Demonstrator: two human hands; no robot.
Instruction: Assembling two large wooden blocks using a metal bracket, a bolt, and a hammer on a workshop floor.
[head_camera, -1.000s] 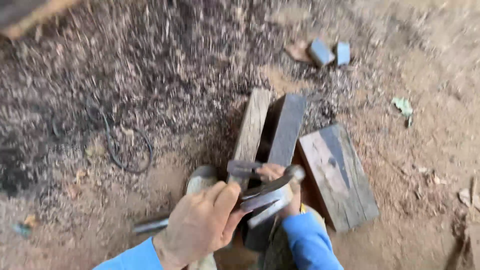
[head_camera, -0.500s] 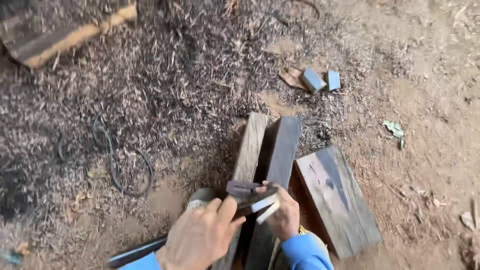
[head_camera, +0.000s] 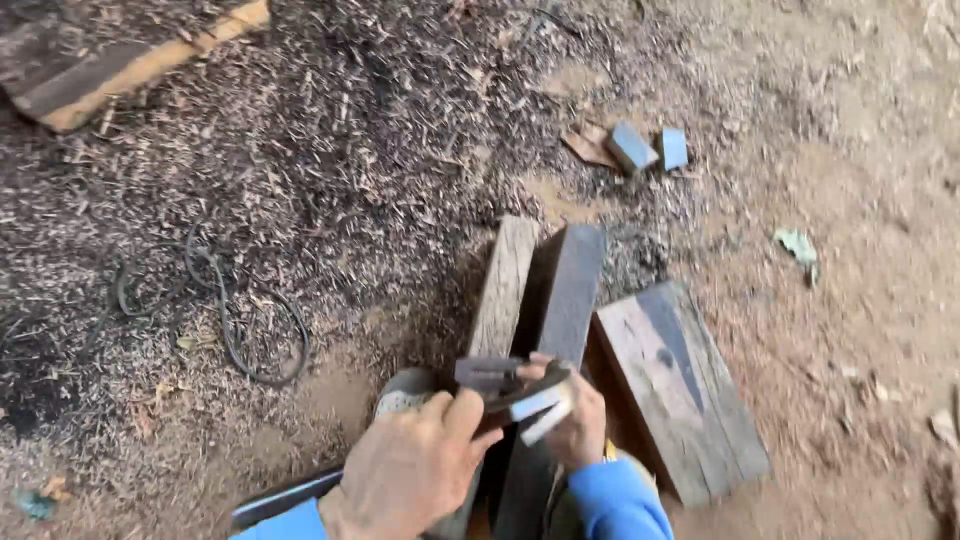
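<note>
Gripping a long dark blade (head_camera: 285, 498) in my left hand (head_camera: 405, 475) and pinching a small pale piece (head_camera: 545, 410) with my right hand (head_camera: 575, 425), I have drawn both nearer over the two upright planks (head_camera: 540, 300), beside the flat board (head_camera: 680, 390)

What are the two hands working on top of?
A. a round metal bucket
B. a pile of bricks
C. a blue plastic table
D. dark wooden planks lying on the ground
D: the left hand and right hand hold a flat blade over the dark wooden planks, which lie side by side on the ground strewn with wood shavings.
</note>
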